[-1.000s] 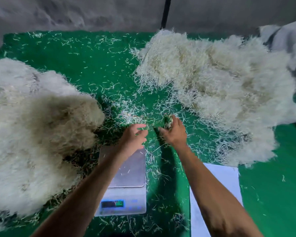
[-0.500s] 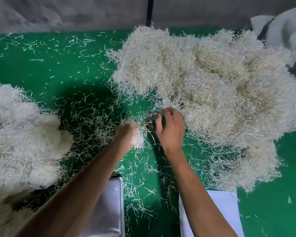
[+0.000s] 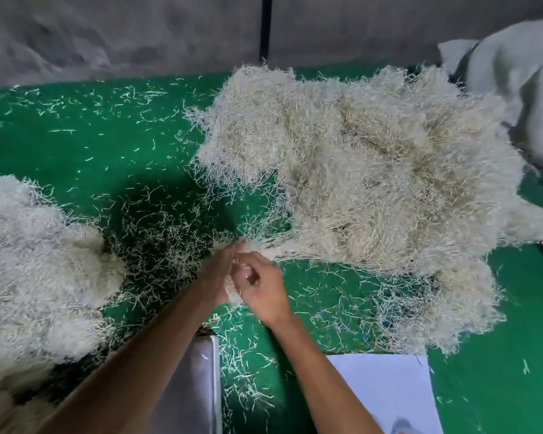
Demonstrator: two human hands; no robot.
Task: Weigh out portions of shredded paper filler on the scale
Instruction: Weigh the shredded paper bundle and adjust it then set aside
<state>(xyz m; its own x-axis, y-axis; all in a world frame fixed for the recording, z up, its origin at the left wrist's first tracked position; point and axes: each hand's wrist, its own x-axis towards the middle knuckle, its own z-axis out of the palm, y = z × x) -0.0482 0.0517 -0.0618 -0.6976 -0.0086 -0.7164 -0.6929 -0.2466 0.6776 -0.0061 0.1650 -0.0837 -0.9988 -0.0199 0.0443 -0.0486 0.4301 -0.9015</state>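
Note:
A big heap of cream shredded paper filler [image 3: 367, 189] covers the right half of the green table [image 3: 85, 151]. My left hand [image 3: 215, 272] and my right hand [image 3: 259, 285] meet at the heap's near left edge, both curled round a small tuft of shreds [image 3: 234, 296] whose strands still stretch back to the heap. Only the steel platform of the scale [image 3: 198, 393] shows, at the bottom centre under my left forearm; its display is out of view.
A second mass of shredded paper [image 3: 35, 270] lies at the left. A white sheet [image 3: 386, 393] lies at the bottom right. Loose shreds are scattered over the green surface. A grey wall runs along the back, and white sacking [image 3: 514, 79] sits at the far right.
Both hands reached from above the scale to the right heap's edge, closed together on a tuft and drew it toward me. The view tilted up, so the scale's display left the frame.

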